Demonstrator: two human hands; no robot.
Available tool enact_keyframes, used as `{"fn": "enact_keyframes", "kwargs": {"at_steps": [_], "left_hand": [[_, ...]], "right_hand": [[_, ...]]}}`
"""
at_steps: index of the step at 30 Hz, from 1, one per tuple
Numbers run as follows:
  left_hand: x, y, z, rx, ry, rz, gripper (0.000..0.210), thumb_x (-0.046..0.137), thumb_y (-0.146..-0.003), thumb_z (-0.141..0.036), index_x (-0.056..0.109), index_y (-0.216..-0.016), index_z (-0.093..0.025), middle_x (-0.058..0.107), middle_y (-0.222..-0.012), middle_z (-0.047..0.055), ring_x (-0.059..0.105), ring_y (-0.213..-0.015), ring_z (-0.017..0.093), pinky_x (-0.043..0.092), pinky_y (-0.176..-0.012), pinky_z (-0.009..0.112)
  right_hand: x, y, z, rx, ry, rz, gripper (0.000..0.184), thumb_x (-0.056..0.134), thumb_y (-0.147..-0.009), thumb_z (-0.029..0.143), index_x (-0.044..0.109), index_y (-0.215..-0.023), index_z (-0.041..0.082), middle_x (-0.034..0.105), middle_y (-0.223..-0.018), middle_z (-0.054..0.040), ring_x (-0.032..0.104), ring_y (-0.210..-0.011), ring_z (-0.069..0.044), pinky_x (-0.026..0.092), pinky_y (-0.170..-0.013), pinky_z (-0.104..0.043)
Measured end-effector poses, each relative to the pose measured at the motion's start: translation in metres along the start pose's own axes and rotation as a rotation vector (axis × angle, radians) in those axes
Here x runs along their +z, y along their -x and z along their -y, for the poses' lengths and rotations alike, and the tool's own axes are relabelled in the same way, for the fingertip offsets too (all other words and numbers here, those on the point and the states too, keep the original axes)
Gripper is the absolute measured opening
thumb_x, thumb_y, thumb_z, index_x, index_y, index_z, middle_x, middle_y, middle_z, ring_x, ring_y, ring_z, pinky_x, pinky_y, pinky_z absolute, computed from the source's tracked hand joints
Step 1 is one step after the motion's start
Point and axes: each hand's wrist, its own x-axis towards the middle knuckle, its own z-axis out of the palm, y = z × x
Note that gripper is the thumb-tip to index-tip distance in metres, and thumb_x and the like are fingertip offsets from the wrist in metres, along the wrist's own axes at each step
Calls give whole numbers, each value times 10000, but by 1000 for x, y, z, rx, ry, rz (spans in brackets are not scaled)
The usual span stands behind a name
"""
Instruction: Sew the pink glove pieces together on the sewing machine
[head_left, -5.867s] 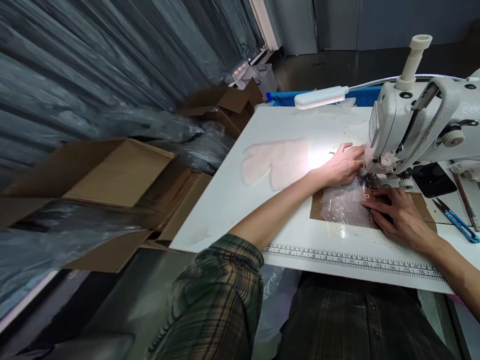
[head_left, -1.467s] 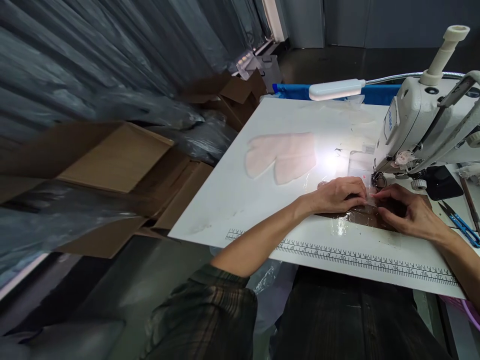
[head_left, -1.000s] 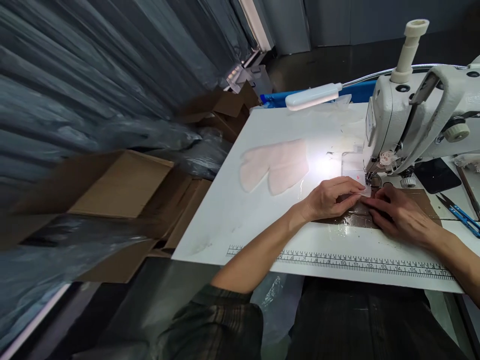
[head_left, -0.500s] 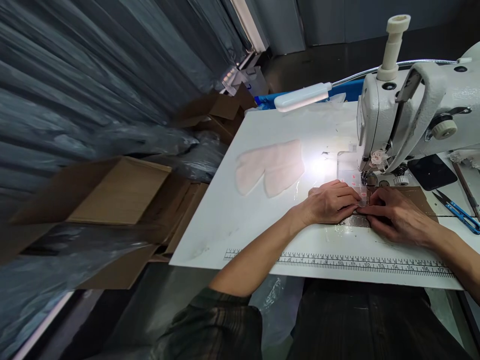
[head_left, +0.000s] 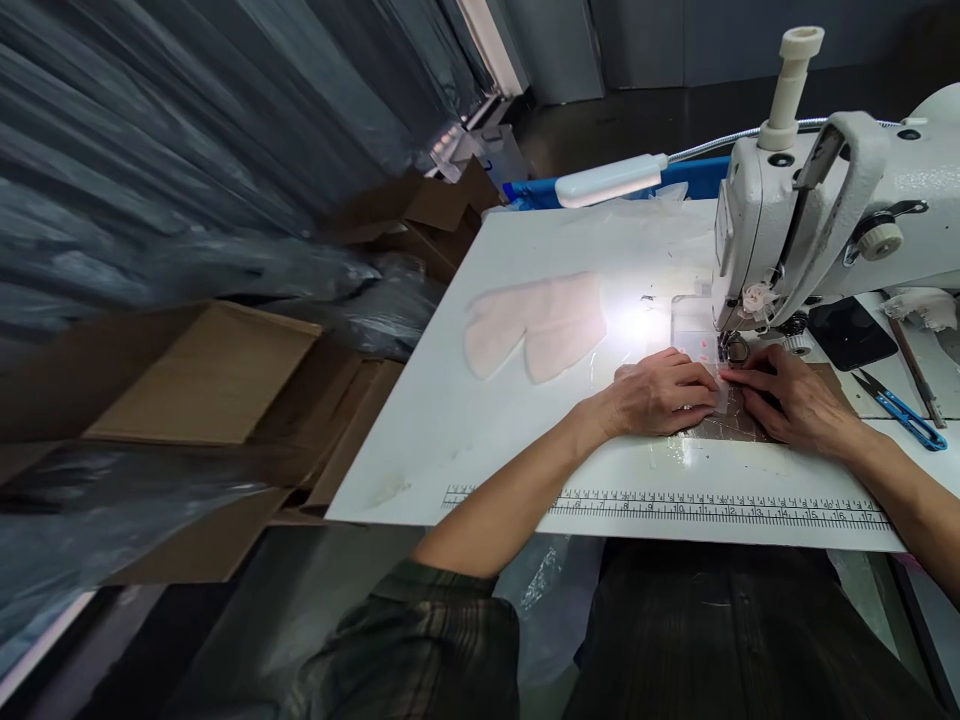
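While the left hand (head_left: 664, 393) rests bent fingers on the spotted cloth (head_left: 703, 352), the right hand (head_left: 795, 398) touches its edge. The cloth's spots show at two o'clock from the left hand and ten from the right, by the sewing machine (head_left: 754, 215); whether either grip pinches it, I cannot tell.

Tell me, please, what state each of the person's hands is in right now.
Left hand: fingers bent, on the sheer fabric; whether it grips cannot be told.
Right hand: fingers extended to the same fabric; whether it pinches cannot be told.
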Motion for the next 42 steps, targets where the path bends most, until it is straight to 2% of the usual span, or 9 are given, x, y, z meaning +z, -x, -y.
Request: {"fn": "enact_keyframes", "kwargs": {"at_steps": [6,12,18,21,26,34,42], "left_hand": [[-1,2,-2,38,-61,-42,219,509,-1002,-243,718,-945,-210,753,-1037,60,654,-861,158,498,-809,333],[-8,-3,-11,33,-110,-6,268,464,-1020,-202,706,-909,-227,762,-944,0,643,-843,139,435,-988,397],[-19,-10,-10,73,-13,121,200,533,-901,-251,718,-958,-201,729,-964,62,616,-811,179,492,-786,338],[-20,-11,-6,62,26,132,207,542,-871,-283,725,-928,-203,719,-943,62,614,-799,183,499,-778,340],[-15,-9,-1,58,54,74,220,550,-865,-297,723,-946,-188,715,-992,86,613,-818,199,498,-778,364],[-14,-4,-1,19,-14,131,286,548,-888,-326,702,-1074,-173,684,-1162,122,588,-812,210,488,-789,386],[-16,-4,-1,13,-129,143,389,453,-961,-382,668,-1141,-113,687,-1155,132,597,-844,225,449,-801,376]], "right_hand": [[1,1,1,-11,-4,-27,391,446,-997,323,726,-1232,184,633,-1062,-159,615,-988,-274,564,-838,-466],[-1,0,0,-9,-10,-4,392,444,-986,311,718,-1245,203,626,-1058,-147,609,-989,-269,562,-816,-453],[-2,0,0,-43,24,34,370,456,-968,289,746,-1193,238,645,-1068,-139,601,-970,-272,556,-821,-478],[-3,0,3,-24,62,40,364,465,-966,288,750,-1186,237,653,-1050,-142,609,-924,-268,556,-797,-461],[-6,-5,9,12,158,84,392,437,-973,278,714,-1247,233,665,-1045,-134,607,-831,-242,541,-713,-404],[-1,-8,8,102,200,78,419,411,-986,364,670,-1297,255,640,-1075,-134,606,-861,-257,514,-645,-361],[-5,-8,13,9,233,53,440,355,-1022,366,673,-1275,197,648,-1016,-142,596,-732,-213,519,-602,-360]]}}
